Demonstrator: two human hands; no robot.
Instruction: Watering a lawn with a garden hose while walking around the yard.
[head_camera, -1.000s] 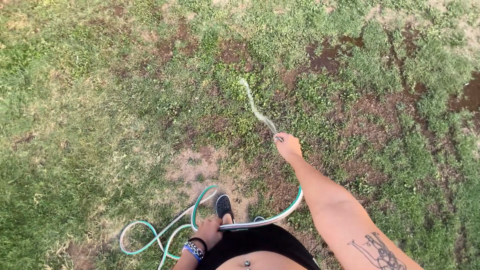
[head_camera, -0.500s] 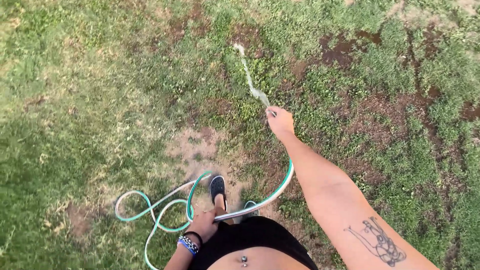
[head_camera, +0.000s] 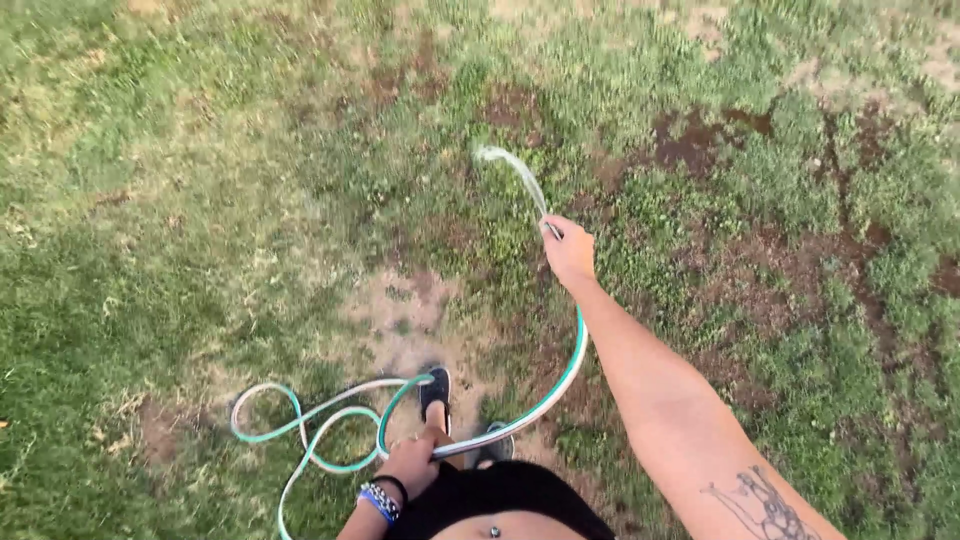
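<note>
Two hands worked one hose (head_camera: 560, 385), and they were well apart. Out at the end of a straight arm, the right hand (head_camera: 570, 252) was clamped around the hose's open end, from which a thin stream of water (head_camera: 515, 172) arced up and away beyond the knuckles onto patchy grass (head_camera: 180, 200). From that fist the pale, green-striped hose curved back under the forearm to the left hand (head_camera: 412, 464), which was closed around it near the body, beaded bracelets (head_camera: 382, 498) on the wrist. Past the left hand the hose lay in loose loops on the ground. Just ahead of that hand stood a dark shoe (head_camera: 435, 388) on a bare dirt patch (head_camera: 400, 310).
</note>
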